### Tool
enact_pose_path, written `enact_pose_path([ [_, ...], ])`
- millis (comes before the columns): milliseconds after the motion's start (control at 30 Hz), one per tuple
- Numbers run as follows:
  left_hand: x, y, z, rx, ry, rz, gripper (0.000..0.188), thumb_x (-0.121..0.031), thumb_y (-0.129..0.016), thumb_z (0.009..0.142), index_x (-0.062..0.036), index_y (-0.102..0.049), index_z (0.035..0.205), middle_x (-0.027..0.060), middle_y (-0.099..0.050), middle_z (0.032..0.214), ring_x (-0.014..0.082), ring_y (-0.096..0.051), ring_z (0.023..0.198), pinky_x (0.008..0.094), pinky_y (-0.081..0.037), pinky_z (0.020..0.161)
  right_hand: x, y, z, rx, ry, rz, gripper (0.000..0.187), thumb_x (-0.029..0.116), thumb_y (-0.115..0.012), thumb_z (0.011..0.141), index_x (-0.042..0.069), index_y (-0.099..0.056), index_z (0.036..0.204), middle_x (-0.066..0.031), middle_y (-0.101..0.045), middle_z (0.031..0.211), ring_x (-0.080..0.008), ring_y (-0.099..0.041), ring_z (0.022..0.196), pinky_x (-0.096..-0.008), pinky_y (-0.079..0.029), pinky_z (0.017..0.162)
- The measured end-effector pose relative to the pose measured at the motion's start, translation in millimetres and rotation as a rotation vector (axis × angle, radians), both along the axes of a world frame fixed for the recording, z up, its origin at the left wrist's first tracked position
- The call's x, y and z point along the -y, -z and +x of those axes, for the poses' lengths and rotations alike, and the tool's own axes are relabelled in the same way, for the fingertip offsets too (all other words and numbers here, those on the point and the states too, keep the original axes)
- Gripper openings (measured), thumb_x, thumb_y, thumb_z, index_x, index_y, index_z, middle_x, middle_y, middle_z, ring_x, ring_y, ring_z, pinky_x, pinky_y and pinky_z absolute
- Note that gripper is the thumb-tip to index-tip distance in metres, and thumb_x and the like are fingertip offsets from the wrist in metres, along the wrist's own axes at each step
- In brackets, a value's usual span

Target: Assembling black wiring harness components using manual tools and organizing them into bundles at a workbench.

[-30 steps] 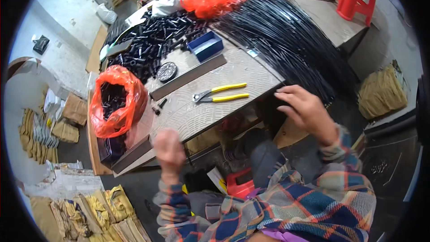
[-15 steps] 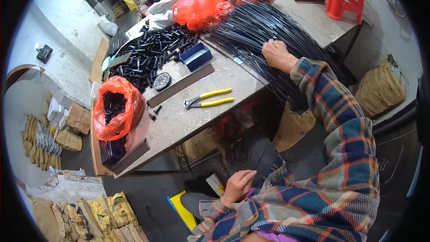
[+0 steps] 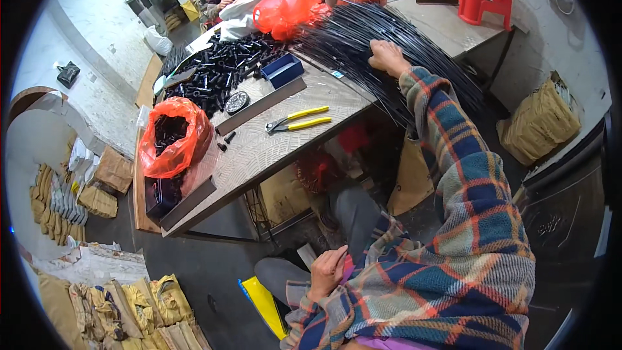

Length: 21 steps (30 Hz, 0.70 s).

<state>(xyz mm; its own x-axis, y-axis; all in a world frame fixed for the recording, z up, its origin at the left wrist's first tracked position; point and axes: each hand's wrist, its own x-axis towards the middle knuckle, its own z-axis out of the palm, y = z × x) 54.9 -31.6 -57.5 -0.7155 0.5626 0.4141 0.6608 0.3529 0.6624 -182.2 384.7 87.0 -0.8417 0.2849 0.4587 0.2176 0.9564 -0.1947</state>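
The right hand (image 3: 387, 57) is placed, fingers curled, on the black rods (image 3: 418, 37) heaped at the table's (image 3: 253, 152) right – whether any are gripped cannot be told. The left hand (image 3: 328, 273) is held near the lap, its grip unclear – yellow-handled pliers (image 3: 299, 120) are seen mid-table.

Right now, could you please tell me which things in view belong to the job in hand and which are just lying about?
Likely in the work:
black rods, with the right hand at them
perhaps yellow-handled pliers, untouched on the table
perhaps piled black pieces

Probably just lying about:
red stool
brown bundle
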Motion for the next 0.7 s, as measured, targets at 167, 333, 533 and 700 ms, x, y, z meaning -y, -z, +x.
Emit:
enact_pose_path([
  [167,2,0,1,-0.015,-0.031,-0.020,0.022,-0.001,-0.062,0.072,-0.0045,-0.063,0.093,0.0115,-0.063,0.077,0.0252,-0.061,0.067,0.0305,-0.048,0.057,3,-28,-15,0.138,-0.048,-0.190,0.045,0.024,-0.065,0.072,0.003,-0.043,0.105,-0.0222,-0.058,0.099,-0.0380,-0.053,0.099,-0.0445,-0.043,0.080],
  [333,-30,-21,-35,-0.147,0.293,-0.117,0.030,-0.002,-0.061,0.069,-0.0057,-0.060,0.099,0.0090,-0.059,0.073,0.0235,-0.058,0.066,0.0324,-0.046,0.057,-26,-36,-35,0.160,-0.197,-0.264,0.084,0.007,-0.066,0.063,0.006,-0.019,0.133,-0.0253,-0.057,0.096,-0.0348,-0.057,0.089,-0.0384,-0.045,0.076],
  [533,-100,-61,-145,-0.391,0.588,-0.240,0.035,-0.006,-0.056,0.071,-0.0080,-0.057,0.106,0.0092,-0.058,0.087,0.0248,-0.057,0.076,0.0331,-0.048,0.065,-27,-69,-51,0.059,-0.207,-0.388,0.080,0.023,-0.072,0.062,-0.001,-0.030,0.126,-0.0236,-0.056,0.098,-0.0310,-0.057,0.085,-0.0361,-0.045,0.073],
  [700,-221,-96,-227,-0.532,0.505,-0.225,0.060,-0.024,-0.056,0.078,-0.0045,-0.034,0.130,0.0132,-0.039,0.131,0.0259,-0.037,0.121,0.0374,-0.031,0.098,-71,-65,-66,0.324,-0.149,-0.105,0.078,0.013,-0.066,0.064,-0.001,-0.025,0.129,-0.0313,-0.050,0.108,-0.0384,-0.051,0.104,-0.0411,-0.044,0.082],
])
